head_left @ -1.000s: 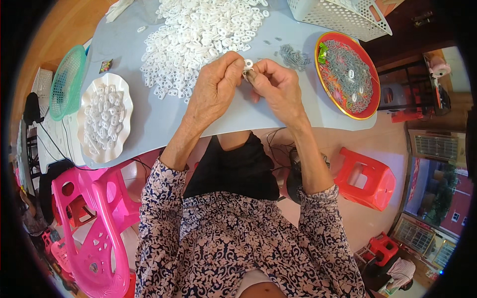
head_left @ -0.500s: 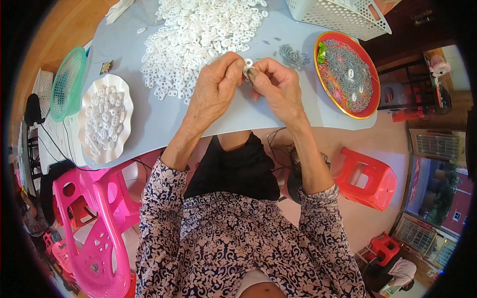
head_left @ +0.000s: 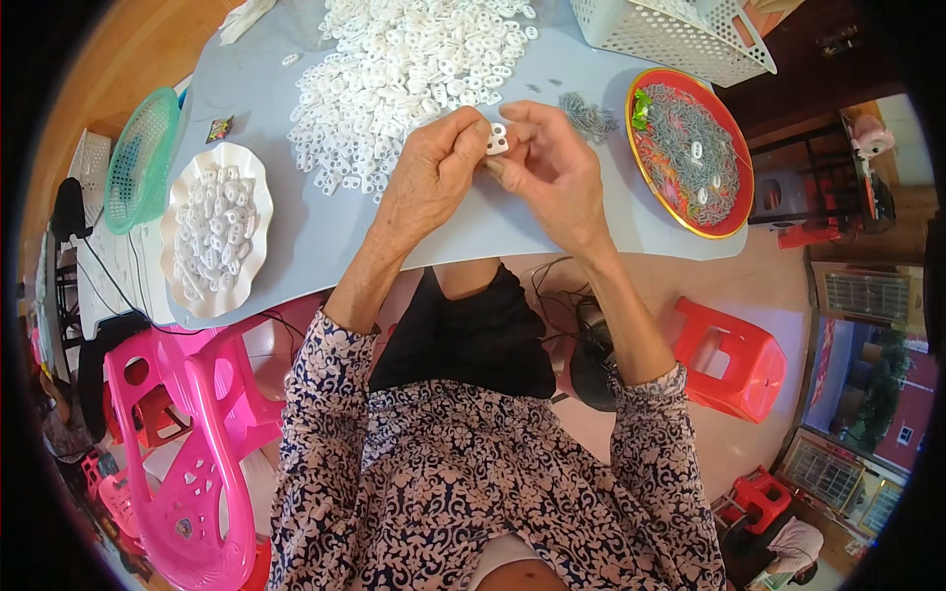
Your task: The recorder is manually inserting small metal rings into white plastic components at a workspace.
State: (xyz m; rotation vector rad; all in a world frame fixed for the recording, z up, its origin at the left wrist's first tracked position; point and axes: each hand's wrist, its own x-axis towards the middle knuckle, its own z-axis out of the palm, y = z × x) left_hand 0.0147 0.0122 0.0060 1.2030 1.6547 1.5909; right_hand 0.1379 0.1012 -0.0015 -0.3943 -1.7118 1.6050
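Between the thumb and fingers of my left hand (head_left: pixel 437 177) is a small white plastic piece (head_left: pixel 497 139) with round holes, held above the table's near side. My right hand (head_left: pixel 560 182) is close against its right side, thumb below and index finger raised, with the fingers apart. Nothing shows between those fingers. Just beyond my hands spreads a big heap of similar white pieces (head_left: pixel 404 79). To the right of the heap lies a small pile of thin grey parts (head_left: pixel 589 116), too small to name.
A white scalloped dish (head_left: pixel 261 212) of white pieces stands left on the grey table (head_left: pixel 305 246), beside a green basket (head_left: pixel 143 163). At right are a red gold-rimmed tray (head_left: pixel 741 187) of grey parts and a white perforated basket (head_left: pixel 680 44). Pink chair (head_left: pixel 232 473), red stool (head_left: pixel 734 379) below.
My right hand's fingers have opened from their pinch at the white piece, and the index finger has lifted. The piece, still in my left hand, now shows its holed face.
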